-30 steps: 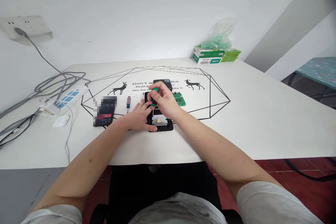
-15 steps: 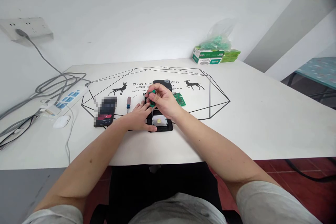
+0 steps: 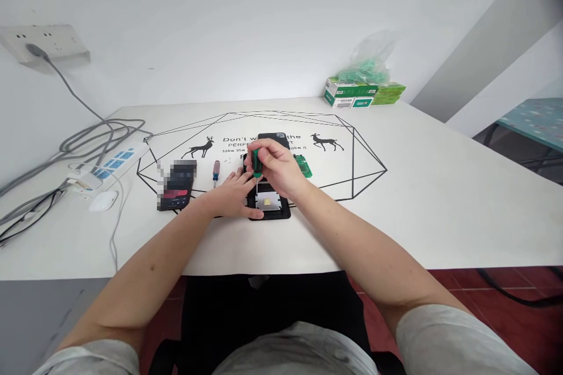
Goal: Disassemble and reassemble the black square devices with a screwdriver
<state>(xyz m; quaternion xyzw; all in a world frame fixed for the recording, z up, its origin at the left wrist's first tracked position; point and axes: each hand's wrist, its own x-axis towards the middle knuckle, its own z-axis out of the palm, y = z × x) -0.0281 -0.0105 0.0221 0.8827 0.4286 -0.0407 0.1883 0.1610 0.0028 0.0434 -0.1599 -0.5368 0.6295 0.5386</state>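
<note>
My right hand point(image 3: 279, 167) is closed around a green screwdriver point(image 3: 257, 163), held upright with its tip down at the left edge of a silver metal plate point(image 3: 269, 200). That plate, with a small yellowish square on it, sits in a black casing point(image 3: 285, 214). My left hand point(image 3: 235, 194) lies with fingers spread on the casing's left side, its thumb along the near edge. Partly hidden behind my right hand are a green circuit board point(image 3: 303, 167) and a black object point(image 3: 272, 137) with a camera-like corner.
To the left lie a second screwdriver point(image 3: 216, 173), tiny screws, a phone point(image 3: 178, 184), a white earphone case point(image 3: 104, 201) and a power strip point(image 3: 115, 163) with tangled cables. Green and white boxes point(image 3: 350, 89) under a plastic bag stand at the back right.
The view has shifted very slightly. My right hand has changed its grip a little on the green screwdriver, which stays at the plate's left edge. My left hand looks unmoved.
</note>
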